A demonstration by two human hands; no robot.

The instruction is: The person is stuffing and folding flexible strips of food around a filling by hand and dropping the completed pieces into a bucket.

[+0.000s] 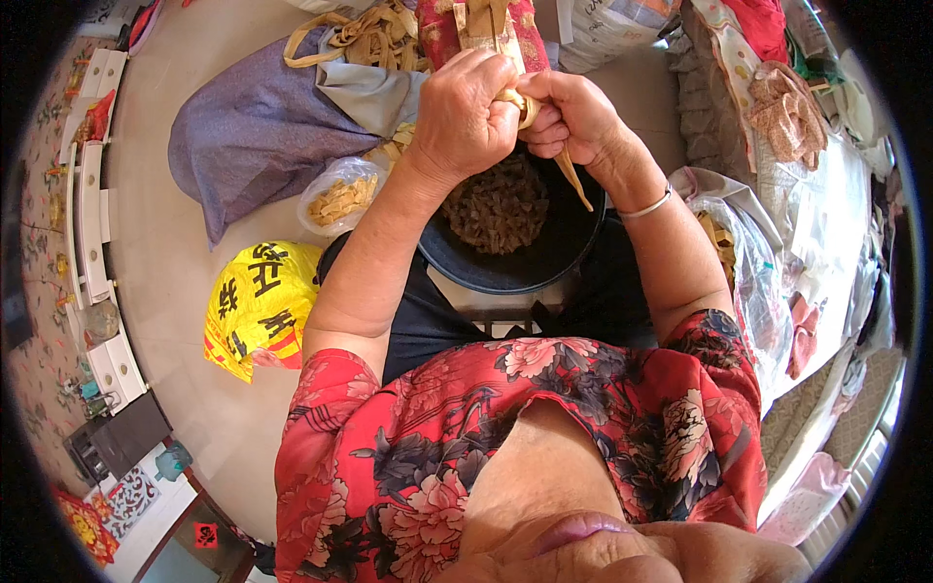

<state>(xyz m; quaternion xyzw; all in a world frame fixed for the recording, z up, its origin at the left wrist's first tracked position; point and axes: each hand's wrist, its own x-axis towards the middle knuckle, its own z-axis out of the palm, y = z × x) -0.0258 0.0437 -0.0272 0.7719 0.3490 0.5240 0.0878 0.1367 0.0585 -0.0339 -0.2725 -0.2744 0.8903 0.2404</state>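
Nearest the lens: red floral short-sleeved blouse (525, 437), forearms reaching forward over a round dark shallow basin (544, 255) set on the lap.

Landmark: the basin. Inside it, a heap of dark brown folded leaf pieces (498, 206).

Above the basin's far rim, left hand (465, 117) closed in a fist around a pale tan dried leaf strip (530, 107). Right hand (573, 119) pressed against it, fingers curled, pinching the same strip. Loose tail of the strip hanging down from between the hands over the basin's right half. Strip mostly hidden inside the grip; only the wound part and the tail visible.

Thin silver bangle (646, 206) on the right wrist.

Left of the basin: clear plastic bag of yellowish pieces (340, 194); further left and nearer, yellow printed plastic bag (258, 306). Beyond the basin, bluish-grey cloth bundle (262, 117) under tan strips.

Risks, as judged: dry strip splitting under a tight pull; wrap loosening if either pinch slackens; tail snagging the heap.
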